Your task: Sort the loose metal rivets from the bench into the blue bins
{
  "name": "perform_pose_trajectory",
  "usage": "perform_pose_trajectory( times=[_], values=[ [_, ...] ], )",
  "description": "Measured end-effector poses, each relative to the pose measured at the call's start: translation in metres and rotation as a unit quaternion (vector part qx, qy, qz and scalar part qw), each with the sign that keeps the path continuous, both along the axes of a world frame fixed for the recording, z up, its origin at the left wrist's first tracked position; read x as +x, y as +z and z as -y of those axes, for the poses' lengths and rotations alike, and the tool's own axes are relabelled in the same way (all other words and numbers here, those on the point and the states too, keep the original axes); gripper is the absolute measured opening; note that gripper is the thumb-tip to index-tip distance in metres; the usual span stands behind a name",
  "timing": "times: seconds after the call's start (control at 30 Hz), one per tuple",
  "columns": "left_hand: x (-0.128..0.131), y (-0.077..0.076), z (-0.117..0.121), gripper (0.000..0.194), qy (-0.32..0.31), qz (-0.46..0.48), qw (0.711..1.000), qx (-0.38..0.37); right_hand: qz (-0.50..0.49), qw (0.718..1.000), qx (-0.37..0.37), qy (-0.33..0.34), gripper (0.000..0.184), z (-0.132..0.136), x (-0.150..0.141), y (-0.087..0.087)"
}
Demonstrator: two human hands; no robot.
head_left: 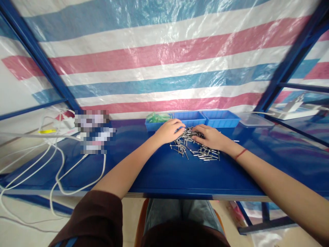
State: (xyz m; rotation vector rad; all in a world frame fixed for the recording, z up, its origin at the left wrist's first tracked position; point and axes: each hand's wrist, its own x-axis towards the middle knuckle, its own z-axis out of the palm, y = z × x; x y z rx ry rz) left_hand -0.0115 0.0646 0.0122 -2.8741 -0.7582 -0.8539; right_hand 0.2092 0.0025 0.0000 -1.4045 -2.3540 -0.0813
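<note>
A loose pile of silvery pop rivets (205, 153) is spread on the blue table. My left hand (168, 131) rests at the pile's left edge, fingers loosely curved and thumb apart. From the other side, my right hand (211, 136) reaches over the rivets with its fingers and thumb spread, covering part of the pile. Neither hand shows a rivet gripped in it; the undersides of the fingers are hidden. Right behind the pile stand a blue bin with green pieces (158, 118), a middle blue bin (190, 118) and a right blue bin (220, 119).
White cables (60, 171) and a power strip (65, 127) lie on the left, beside a pixelated area. A clear plastic lid (257, 120) sits right of the bins. Blue frame posts (288, 65) and a striped plastic sheet (164, 61) enclose the back of the table (195, 180).
</note>
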Motion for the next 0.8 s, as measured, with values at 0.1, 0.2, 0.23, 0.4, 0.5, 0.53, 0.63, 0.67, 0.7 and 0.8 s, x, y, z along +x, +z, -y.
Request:
perform_pose_trajectory(
  times=[0.1,0.2,0.23,0.4,0.5,0.53,0.63,0.67,0.7,0.8],
  values=[
    [0.013,-0.016,0.004,0.034,-0.001,-0.050,0.997,-0.056,0.010,1.000,0.001,-0.001,0.025,0.000,-0.001,0.005],
    [0.013,-0.024,0.001,0.028,-0.035,-0.057,0.994,-0.091,0.012,1.000,0.007,-0.014,0.025,0.000,0.000,0.006],
    [0.011,-0.024,0.000,0.026,-0.046,-0.050,0.993,-0.093,0.014,1.000,0.017,-0.018,0.026,0.000,0.000,0.005],
    [0.010,-0.025,0.000,0.018,-0.069,-0.010,0.994,-0.089,0.042,0.997,0.051,-0.046,0.030,-0.006,-0.003,-0.004],
    [0.013,-0.027,0.001,0.021,-0.066,0.001,0.993,-0.097,0.058,0.995,0.036,-0.073,0.029,-0.009,-0.007,-0.006],
    [0.014,-0.028,0.002,0.020,-0.064,0.000,0.993,-0.101,0.065,0.994,0.030,-0.085,0.031,-0.010,-0.008,-0.005],
    [0.013,-0.027,0.004,0.014,-0.051,-0.007,0.992,-0.118,0.094,0.988,0.007,-0.124,0.041,-0.011,-0.009,-0.005],
    [0.013,-0.026,0.004,0.016,-0.044,-0.012,0.991,-0.126,0.103,0.985,-0.003,-0.135,0.044,-0.011,-0.009,-0.005],
    [0.013,-0.025,0.005,0.021,-0.038,-0.018,0.990,-0.135,0.108,0.984,-0.013,-0.144,0.047,-0.012,-0.009,-0.005],
    [0.012,-0.024,0.005,0.032,-0.025,-0.035,0.986,-0.159,0.105,0.982,-0.033,-0.154,0.049,-0.014,-0.008,-0.007]
  ],
)
